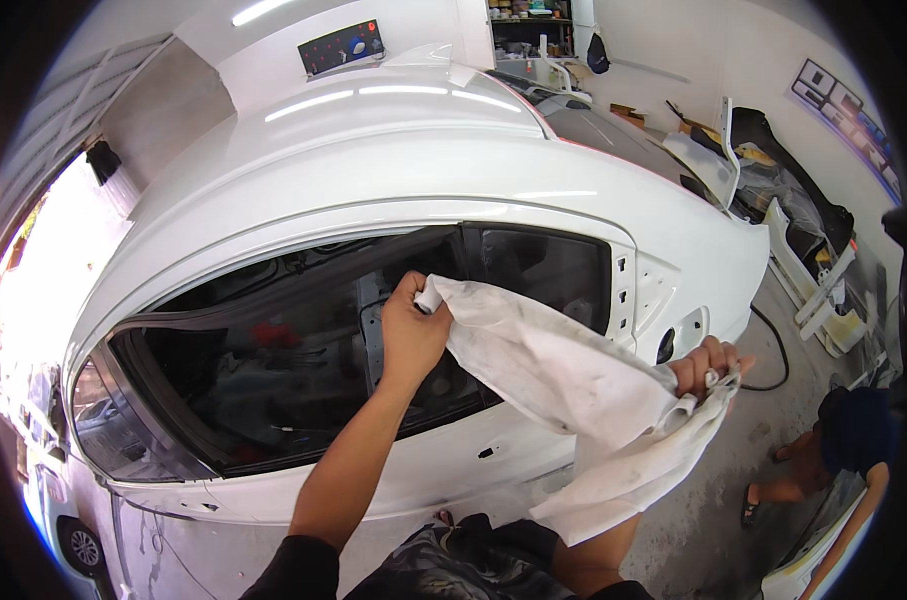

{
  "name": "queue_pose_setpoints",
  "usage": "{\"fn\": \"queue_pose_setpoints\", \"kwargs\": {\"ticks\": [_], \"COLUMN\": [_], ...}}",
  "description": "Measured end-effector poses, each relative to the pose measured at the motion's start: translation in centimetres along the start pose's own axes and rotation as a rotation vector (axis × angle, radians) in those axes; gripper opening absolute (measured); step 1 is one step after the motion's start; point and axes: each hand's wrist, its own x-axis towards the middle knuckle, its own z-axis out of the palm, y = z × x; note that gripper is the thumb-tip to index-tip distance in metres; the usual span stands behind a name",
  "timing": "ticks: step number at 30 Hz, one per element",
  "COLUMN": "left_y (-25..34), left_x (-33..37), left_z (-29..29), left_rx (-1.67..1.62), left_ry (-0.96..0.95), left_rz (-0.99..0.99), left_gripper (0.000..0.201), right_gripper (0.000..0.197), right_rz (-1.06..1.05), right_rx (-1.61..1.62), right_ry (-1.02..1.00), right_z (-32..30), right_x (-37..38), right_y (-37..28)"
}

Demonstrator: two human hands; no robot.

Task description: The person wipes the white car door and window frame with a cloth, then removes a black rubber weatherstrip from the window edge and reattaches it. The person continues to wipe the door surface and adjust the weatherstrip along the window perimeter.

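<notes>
A smudged white cloth [548, 350] is strung between two hands in front of a white car [393, 135].
Starting at the left of my head view, I see part of a second car [45, 505], then the white car's dark side window [273, 360]. Near the middle, the left hand [413, 330] pinches one corner of the cloth, thumb and fingers closed on it; from there the cloth slopes down rightward past the rear side window [543, 265] to the right hand [703, 370], which grips a bunched edge, a loose fold hanging below; I can't tell whether the cloth touches the car. Farther right, I have a black hose [781, 350] on the floor, detached body panels [808, 285] and a person in dark blue [858, 430].
</notes>
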Motion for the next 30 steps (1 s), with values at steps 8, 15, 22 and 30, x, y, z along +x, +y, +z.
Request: {"fn": "queue_pose_setpoints", "kwargs": {"ticks": [8,15,22,30], "left_y": [-1.9,0.0,-2.1,-2.9], "left_x": [3.6,-0.7,3.5,-0.5], "left_z": [2.9,3.6,3.1,1.8], "left_rx": [-0.146,-0.011,-0.233,0.187], "left_ry": [0.204,0.193,0.192,0.092], "left_rz": [-0.033,-0.344,-0.348,-0.246], "left_gripper": [0.026,0.024,0.03,0.033], "right_gripper": [0.046,0.049,0.046,0.043], "right_rz": [0.143,0.278,0.316,0.365], "right_rx": [-0.065,-0.092,-0.216,-0.223], "right_ry": [0.551,0.39,0.382,0.446], "right_z": [-0.1,1.9,3.1,5.1], "right_x": [-2.6,-3.4,-5.3,-9.6], "right_y": [5.7,5.5,5.9,3.9]}}
